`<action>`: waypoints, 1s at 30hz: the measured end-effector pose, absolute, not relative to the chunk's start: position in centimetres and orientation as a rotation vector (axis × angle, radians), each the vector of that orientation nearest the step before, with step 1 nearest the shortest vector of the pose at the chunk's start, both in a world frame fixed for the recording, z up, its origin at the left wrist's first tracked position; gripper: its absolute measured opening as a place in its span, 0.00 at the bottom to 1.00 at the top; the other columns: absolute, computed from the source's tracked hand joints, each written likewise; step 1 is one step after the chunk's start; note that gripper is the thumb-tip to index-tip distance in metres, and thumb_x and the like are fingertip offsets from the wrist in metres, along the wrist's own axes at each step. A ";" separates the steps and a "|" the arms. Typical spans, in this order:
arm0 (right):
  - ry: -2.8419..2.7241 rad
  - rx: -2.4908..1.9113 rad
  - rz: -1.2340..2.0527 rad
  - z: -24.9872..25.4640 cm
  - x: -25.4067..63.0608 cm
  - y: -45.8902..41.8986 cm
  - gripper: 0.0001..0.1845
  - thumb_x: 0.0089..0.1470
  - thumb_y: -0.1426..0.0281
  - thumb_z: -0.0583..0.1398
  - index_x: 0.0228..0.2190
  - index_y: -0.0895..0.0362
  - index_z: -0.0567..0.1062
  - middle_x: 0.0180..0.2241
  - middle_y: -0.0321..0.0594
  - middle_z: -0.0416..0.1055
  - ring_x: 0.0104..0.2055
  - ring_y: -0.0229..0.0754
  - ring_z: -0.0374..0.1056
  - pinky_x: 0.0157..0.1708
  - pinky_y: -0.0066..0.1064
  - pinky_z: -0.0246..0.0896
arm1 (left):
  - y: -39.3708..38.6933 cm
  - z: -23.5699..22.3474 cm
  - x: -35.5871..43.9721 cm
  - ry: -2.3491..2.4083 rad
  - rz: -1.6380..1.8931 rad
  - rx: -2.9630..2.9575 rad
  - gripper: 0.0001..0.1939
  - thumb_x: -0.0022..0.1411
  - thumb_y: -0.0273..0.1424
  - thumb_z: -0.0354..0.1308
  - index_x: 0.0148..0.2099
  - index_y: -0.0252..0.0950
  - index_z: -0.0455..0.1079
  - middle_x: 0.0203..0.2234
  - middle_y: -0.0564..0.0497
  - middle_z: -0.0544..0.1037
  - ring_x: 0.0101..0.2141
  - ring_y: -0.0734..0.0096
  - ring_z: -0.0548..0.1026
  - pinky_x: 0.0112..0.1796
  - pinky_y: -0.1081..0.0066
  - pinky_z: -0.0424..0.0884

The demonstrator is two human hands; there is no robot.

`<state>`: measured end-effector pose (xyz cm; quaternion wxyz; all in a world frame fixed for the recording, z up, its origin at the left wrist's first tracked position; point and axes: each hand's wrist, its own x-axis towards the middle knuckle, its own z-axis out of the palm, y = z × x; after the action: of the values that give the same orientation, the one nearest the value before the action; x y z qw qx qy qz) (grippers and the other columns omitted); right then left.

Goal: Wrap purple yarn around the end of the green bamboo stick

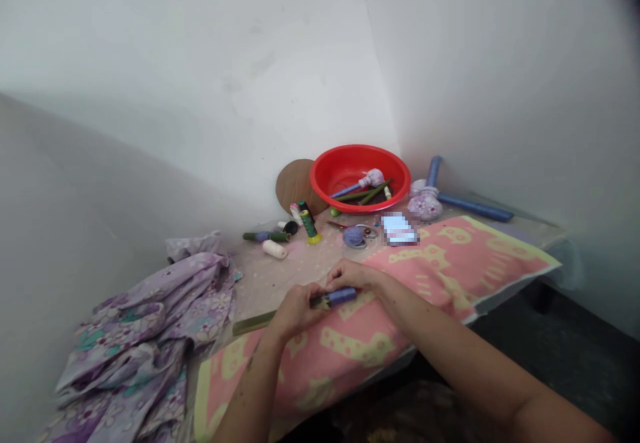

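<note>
My left hand [295, 310] and my right hand [350, 276] both grip a green stick [253, 323] wound with blue thread [341, 298]. The left hand closes around the stick just behind the dark end of the winding. The right-hand fingers pinch the blue part. The stick's bare end points left over the speckled tabletop [270, 283]. Both forearms rest above a pink and yellow towel [360, 343]. Thread spools [310, 225] and a white spool [275, 250] lie ahead of my hands, out of reach of my fingers.
A red plastic basin [360, 153] holding sticks stands in the wall corner, with a round cardboard disc [295, 186] behind it. A lilac floral cloth [145, 330] lies at left. A blue yarn ball [354, 236], blue-wound rods [475, 206] and a floral ball [425, 206] lie beyond.
</note>
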<state>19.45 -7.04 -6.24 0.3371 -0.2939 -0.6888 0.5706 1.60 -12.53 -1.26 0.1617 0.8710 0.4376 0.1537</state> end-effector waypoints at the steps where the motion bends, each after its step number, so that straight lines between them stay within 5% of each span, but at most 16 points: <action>1: -1.732 -0.758 1.558 -6.1 19.6 -7.2 0.10 0.32 0.69 0.62 0.21 0.63 0.75 0.17 0.33 0.67 0.19 0.31 0.57 0.19 0.21 0.50 | -12.6 -1.2 1.7 1.210 0.471 2.471 0.11 0.44 0.28 0.52 0.33 0.33 0.69 0.19 0.55 0.69 0.21 0.77 0.64 0.22 0.79 0.55; 11: -1.348 -0.717 1.664 -6.3 18.5 -7.1 0.04 0.32 0.74 0.58 0.13 0.61 0.67 0.11 0.30 0.59 0.15 0.28 0.52 0.18 0.22 0.47 | -11.8 -1.2 1.8 1.106 0.854 2.055 0.17 0.43 0.30 0.58 0.38 0.33 0.62 0.16 0.58 0.65 0.17 0.79 0.65 0.19 0.79 0.62; 19: -1.359 -0.728 1.600 -6.6 17.9 -7.0 0.09 0.34 0.69 0.61 0.21 0.63 0.71 0.12 0.30 0.59 0.13 0.25 0.46 0.14 0.22 0.35 | -10.8 -1.2 1.5 1.097 0.952 1.889 0.20 0.43 0.32 0.59 0.40 0.31 0.62 0.17 0.56 0.68 0.15 0.81 0.64 0.17 0.78 0.64; 30: -1.614 -0.662 1.236 -5.8 17.6 -7.5 0.10 0.36 0.67 0.60 0.15 0.62 0.71 0.12 0.31 0.60 0.16 0.29 0.54 0.18 0.22 0.50 | -9.3 -1.8 1.1 1.139 0.969 1.806 0.22 0.40 0.31 0.60 0.40 0.30 0.64 0.15 0.57 0.68 0.14 0.81 0.64 0.16 0.79 0.62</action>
<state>17.55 -7.49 -5.79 0.4809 -0.2715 -0.6619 0.5069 1.14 -9.32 -1.82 0.3877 0.7099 0.4477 0.3810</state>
